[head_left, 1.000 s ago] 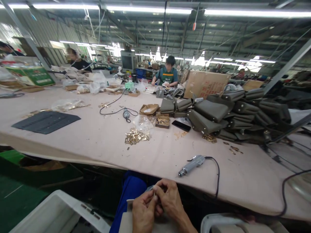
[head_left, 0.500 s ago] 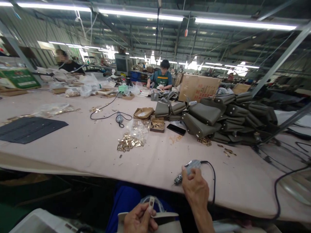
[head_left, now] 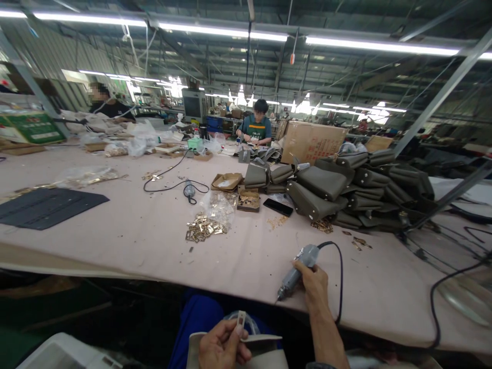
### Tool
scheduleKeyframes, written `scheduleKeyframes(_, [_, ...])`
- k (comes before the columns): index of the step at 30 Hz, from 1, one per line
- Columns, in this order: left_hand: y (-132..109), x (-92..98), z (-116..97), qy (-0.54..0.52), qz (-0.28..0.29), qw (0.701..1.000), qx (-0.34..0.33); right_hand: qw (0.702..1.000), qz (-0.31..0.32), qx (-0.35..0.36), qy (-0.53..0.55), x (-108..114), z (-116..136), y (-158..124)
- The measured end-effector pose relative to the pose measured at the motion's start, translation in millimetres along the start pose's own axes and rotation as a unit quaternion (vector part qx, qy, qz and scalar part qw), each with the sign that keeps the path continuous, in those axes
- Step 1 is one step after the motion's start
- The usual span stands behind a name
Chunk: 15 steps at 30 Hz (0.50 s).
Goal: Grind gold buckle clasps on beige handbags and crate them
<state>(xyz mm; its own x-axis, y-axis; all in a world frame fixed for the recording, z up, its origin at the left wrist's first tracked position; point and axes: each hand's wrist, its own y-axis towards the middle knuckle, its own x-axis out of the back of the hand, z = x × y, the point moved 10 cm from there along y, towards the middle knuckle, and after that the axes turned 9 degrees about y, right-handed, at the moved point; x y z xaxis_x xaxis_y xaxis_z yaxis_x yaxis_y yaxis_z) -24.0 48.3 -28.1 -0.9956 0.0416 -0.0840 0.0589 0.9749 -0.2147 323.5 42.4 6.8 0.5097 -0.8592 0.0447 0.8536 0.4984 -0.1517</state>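
Hands apart. Right hand (head_left: 315, 282): closed round grey power screwdriver (head_left: 292, 279). Left hand (head_left: 223, 342), nearer and left of screwdriver: slotted plate (head_left: 241, 318) pinched upright, beige piece (head_left: 269, 361) beside hand. Beyond screwdriver: gold hardware pile (head_left: 205, 228) leftward, phone (head_left: 278, 207), dark bags (head_left: 325, 180) rightward.

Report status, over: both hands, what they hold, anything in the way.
Left hand pinching pale slotted tab. Right hand holding grey electric screwdriver. Cord looped beside right hand; no obstruction seen at either hand.
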Motion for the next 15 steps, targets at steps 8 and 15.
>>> scheduleKeyframes(8, [-1, -2.1, -6, -0.015, 0.001, 1.000, -0.003, 0.912, 0.083, -0.107, 0.388, -40, -20, 3])
scheduleKeyframes(15, [1, 0.5, 1, -0.009, 0.001, 1.000, 0.002, 0.875, 0.046, -0.047, 0.480, -47, 34, 59])
